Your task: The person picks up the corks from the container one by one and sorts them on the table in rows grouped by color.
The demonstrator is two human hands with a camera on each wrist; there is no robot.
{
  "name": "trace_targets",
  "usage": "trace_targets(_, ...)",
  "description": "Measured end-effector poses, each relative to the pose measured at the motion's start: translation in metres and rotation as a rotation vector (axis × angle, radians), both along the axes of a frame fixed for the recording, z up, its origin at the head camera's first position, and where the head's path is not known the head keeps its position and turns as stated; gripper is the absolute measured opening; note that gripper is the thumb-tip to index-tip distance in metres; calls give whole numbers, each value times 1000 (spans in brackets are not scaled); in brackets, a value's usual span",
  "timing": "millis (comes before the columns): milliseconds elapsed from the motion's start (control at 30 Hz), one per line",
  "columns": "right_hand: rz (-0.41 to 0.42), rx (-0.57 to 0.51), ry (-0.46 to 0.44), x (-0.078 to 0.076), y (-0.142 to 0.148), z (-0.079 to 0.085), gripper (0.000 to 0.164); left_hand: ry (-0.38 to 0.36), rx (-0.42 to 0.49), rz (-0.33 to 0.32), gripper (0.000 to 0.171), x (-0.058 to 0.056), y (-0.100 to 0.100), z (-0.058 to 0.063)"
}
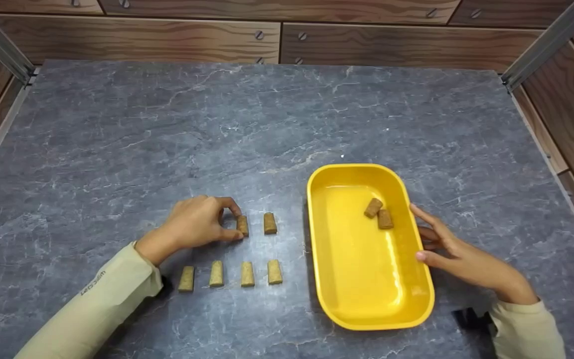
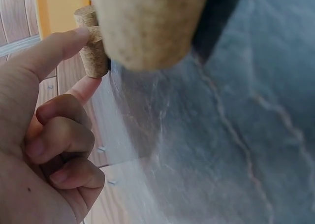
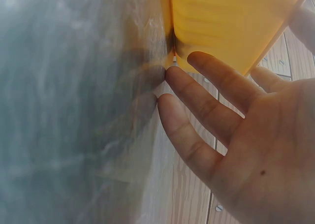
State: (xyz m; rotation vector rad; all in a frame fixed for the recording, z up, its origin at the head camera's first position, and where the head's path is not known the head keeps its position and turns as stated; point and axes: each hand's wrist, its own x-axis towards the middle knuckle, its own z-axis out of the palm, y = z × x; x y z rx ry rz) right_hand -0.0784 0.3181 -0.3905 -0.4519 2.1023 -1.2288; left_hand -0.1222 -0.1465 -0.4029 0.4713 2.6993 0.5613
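Wood-patterned panels [image 1: 137, 42] stand behind the marbled surface [image 1: 167, 124]. We see the left hand [image 1: 195, 222] pinching a held cork [image 1: 242, 226] just left of a single cork [image 1: 270, 223], beyond four row corks [image 1: 246, 273]. Our right hand [image 1: 459, 254], fingers extended, touches the right side of a yellow tub [image 1: 352, 274] containing two brown corks [image 1: 385, 219].

Watching remotely, I see the left hand [image 2: 59, 138] holding the pinched cork [image 2: 94, 59] between thumb and index fingertip, its other three fingers curled below that cork. Just behind the pinched cork's upper end I can make out a second cork [image 2: 85, 15], with a yellow-orange wall [image 2: 60, 10] beyond. Right of the pinched cork, a blurred foreground cork [image 2: 147, 27] looms large; marbled tabletop [image 2: 236, 150] spreads beneath and rightward of it.
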Motion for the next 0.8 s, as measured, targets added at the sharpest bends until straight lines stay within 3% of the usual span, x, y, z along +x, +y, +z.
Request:
trace_targets(200,3,-19,-10,0,1,-1,74,-24,40,12,49,-1,1,10)
trace_targets(433,10,-23,-2,0,1,-2,74,13,187,56,49,-4,10,28)
trace_targets(800,33,-78,14,0,1,-4,75,48,440,29,49,-9,51,45)
